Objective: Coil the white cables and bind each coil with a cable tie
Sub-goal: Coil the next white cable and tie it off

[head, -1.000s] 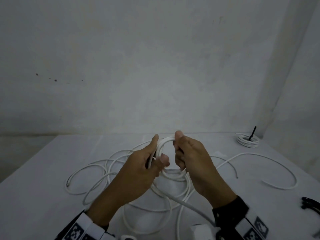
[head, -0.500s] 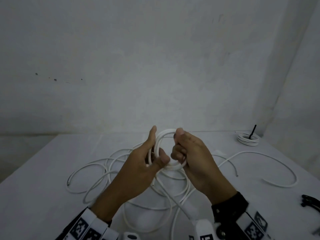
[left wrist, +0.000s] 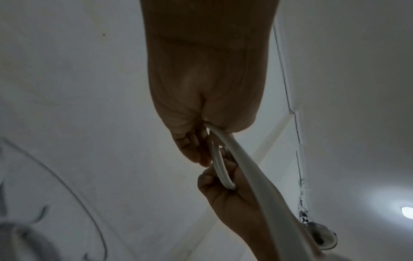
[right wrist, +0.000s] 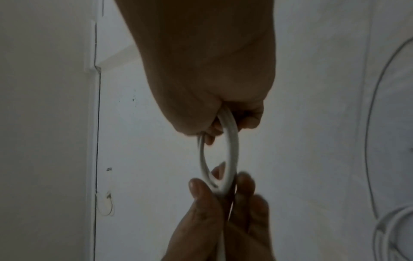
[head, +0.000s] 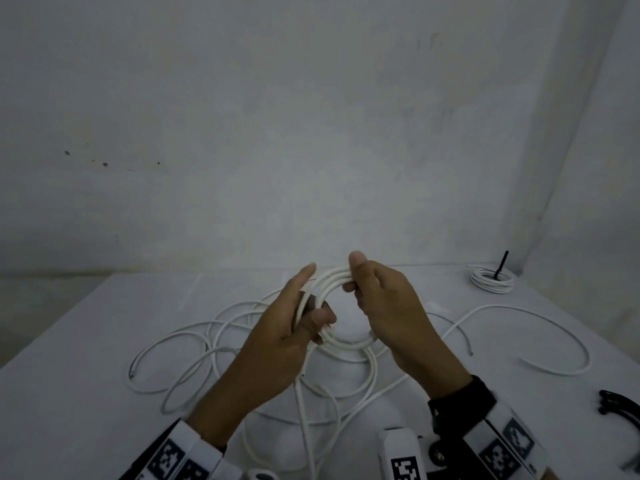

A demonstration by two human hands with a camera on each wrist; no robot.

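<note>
From the head camera, the left hand (head: pixel 277 337) and right hand (head: pixel 388 306) each grip opposite sides of a small coil (head: pixel 334 282) of white cable, held above the table (head: pixel 86 393); loose cable (head: pixel 194 344) sprawls below the left hand. The left wrist camera shows fingers (left wrist: pixel 190 150) curled round the coil. The right wrist camera, dim and blurred, seems to show the same closed grip.
</note>
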